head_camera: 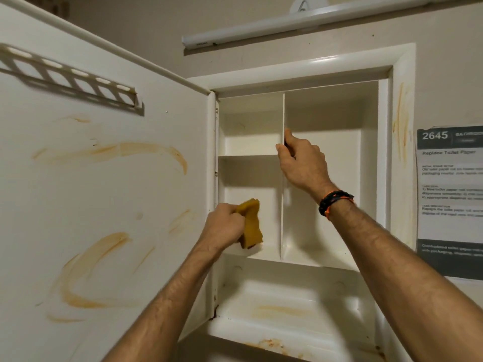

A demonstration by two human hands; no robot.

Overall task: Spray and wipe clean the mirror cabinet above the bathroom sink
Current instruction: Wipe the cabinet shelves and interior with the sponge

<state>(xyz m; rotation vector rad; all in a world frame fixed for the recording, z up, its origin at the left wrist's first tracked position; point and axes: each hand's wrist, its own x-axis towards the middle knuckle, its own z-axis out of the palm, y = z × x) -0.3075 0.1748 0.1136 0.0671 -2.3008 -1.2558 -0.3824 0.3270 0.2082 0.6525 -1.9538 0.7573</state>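
While left hand (222,226) grips cloth (251,223), right hand (300,163) pinches divider (282,205), stained cabinet door (104,178) open

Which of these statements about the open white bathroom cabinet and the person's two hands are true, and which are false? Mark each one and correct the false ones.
1. The left hand grips a mustard-yellow cleaning cloth. True.
2. The right hand holds a spray bottle. False: it grips the front edge of the white vertical divider panel.
3. The white cabinet door is shut. False: it is swung open to the left.
4. Orange-brown smears mark the door's inner face. True.
5. An orange-and-black braided bracelet is on the left wrist. False: the right wrist.
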